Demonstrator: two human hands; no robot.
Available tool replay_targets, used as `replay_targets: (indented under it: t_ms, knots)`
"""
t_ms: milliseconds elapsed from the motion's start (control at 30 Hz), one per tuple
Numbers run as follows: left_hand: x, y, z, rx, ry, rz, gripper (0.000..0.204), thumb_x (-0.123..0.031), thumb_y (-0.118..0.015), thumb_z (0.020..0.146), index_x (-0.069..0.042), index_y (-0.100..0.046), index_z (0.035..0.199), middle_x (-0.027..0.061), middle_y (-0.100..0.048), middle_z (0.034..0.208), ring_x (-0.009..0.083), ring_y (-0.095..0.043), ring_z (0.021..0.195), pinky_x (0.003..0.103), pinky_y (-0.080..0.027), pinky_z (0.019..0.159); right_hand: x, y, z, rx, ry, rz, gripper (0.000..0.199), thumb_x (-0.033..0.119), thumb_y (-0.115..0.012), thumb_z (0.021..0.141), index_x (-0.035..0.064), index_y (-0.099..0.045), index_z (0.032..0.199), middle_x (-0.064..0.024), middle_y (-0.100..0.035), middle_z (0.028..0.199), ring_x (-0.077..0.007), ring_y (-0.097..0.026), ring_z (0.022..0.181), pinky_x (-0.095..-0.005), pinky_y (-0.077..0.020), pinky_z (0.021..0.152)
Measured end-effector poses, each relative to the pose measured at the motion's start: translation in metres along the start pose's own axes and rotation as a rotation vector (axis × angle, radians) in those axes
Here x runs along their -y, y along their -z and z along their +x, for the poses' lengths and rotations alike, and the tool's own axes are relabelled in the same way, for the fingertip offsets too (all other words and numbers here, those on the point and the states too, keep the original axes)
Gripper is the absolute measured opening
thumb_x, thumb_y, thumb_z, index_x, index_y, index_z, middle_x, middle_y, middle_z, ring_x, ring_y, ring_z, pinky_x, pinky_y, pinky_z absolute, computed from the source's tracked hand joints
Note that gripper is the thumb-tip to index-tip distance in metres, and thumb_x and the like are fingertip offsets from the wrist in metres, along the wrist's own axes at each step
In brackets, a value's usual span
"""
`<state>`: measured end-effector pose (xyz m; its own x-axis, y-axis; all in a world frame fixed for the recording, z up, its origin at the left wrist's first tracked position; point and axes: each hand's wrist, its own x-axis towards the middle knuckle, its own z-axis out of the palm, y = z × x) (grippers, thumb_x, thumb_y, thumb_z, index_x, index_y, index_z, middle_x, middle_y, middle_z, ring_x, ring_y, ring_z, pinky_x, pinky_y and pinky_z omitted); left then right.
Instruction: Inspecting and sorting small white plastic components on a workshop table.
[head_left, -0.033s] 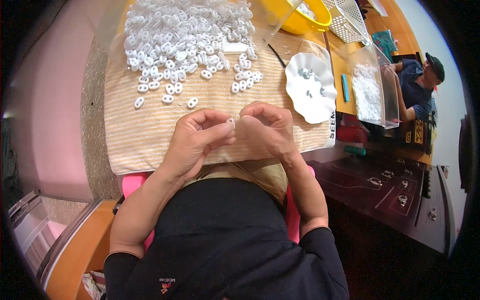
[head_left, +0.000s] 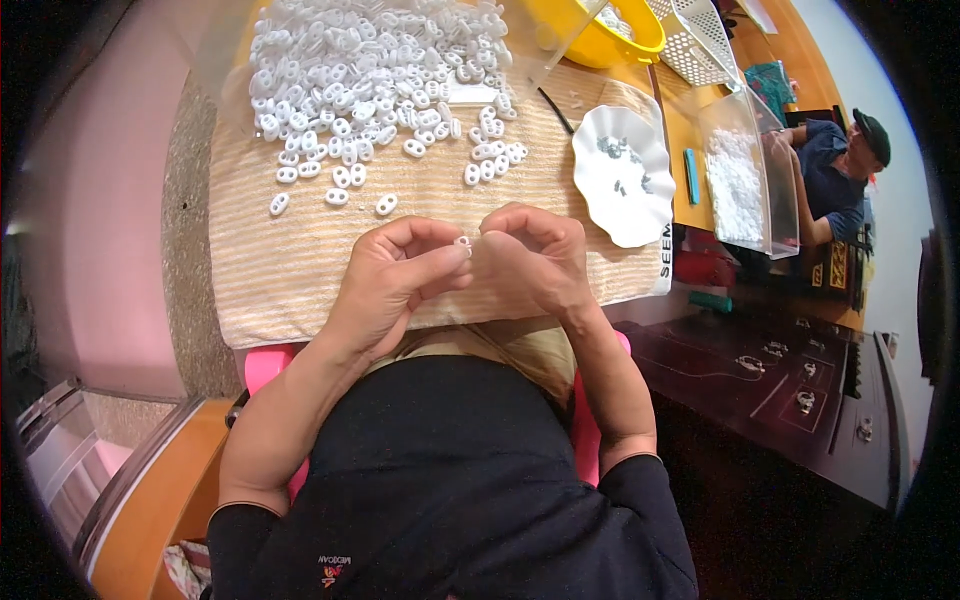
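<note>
Small white piece with a hole (head_left: 464, 242), held above the front part of a cream-and-tan striped towel (head_left: 290, 255). The left hand (head_left: 395, 270) pinches it between thumb and forefinger, those fingers closed on it, the other fingers curled below. The right hand (head_left: 542, 255) faces it just beside, its fingers bent and the tips drawn close together — whether they grip anything cannot be told. Beyond the hands, a few white oval plastic pieces with two holes (head_left: 386, 204) lie singly on the towel; a large heap of like pieces (head_left: 340, 85) covers its far left part. To the right stands a white scalloped dish (head_left: 625, 220) holding small grey bits (head_left: 618, 150), with a thin black rod (head_left: 553, 108) near its far left rim. Farther right, the wooden tabletop (head_left: 686, 208) bears a blue bar (head_left: 691, 176) and a clear plastic box (head_left: 783, 205) filled with white pieces (head_left: 735, 185). Behind — a yellow plastic basin (head_left: 648, 42) and a white perforated basket (head_left: 695, 45). At far right sits a co-worker in a dark cap (head_left: 830, 175).
</note>
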<state>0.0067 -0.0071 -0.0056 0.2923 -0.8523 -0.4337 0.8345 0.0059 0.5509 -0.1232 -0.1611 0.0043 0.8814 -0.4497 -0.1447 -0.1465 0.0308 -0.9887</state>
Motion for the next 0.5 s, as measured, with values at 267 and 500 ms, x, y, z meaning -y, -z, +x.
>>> replay_targets:
  t_ms: [267,500]
  knots:
    - [0.0031,0.0016,0.0026,0.005,-0.005,-0.018,0.016,-0.001,-0.068,0.085,0.0,-0.063,0.1,0.0076,-0.068,0.091,0.0136,-0.067,0.08,0.027,-0.057,0.077,-0.0098,-0.007,0.0002,-0.039,0.043,0.073,0.012,0.008,-0.064,0.092,-0.0033,-0.066,0.092,-0.0023,-0.064,0.084,-0.0065,-0.059,0.071,-0.0206,-0.0491,0.061]
    - [0.0032,0.001,0.0017,0.002,-0.017,-0.003,0.016,-0.002,-0.068,0.085,0.0,-0.063,0.101,0.0076,-0.068,0.091,0.0131,-0.066,0.079,0.026,-0.056,0.077,-0.0087,-0.0077,-0.002,-0.013,-0.009,0.021,0.009,0.002,-0.061,0.089,-0.0033,-0.066,0.094,-0.0037,-0.064,0.093,-0.0078,-0.059,0.084,-0.0223,-0.0476,0.074]
